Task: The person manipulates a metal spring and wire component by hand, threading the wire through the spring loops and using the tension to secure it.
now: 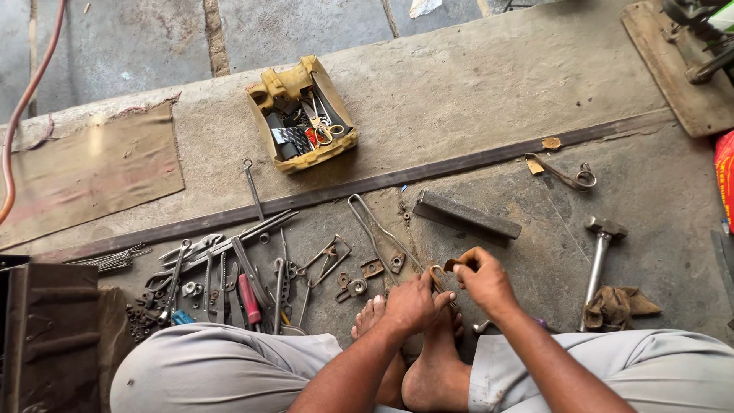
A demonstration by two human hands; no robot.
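Note:
I sit on a concrete floor with my bare feet [428, 359] together in front of me. My left hand [409, 302] and my right hand [483, 281] meet just above my toes. Both pinch a small rusty curved metal piece [442, 272], a bent strip or loop; the right fingers hold its upper end, the left fingers its lower end. A long bent wire loop [375, 229] with small metal brackets [372, 268] lies on the floor just left of my hands.
A heap of pliers, scissors and rods [222, 275] lies at left. A yellow tray [302, 115] of tools sits farther off. A flat metal bar [466, 214], a hammer [600, 256] with a rag [615, 306], and a dark box [46, 329] surround me.

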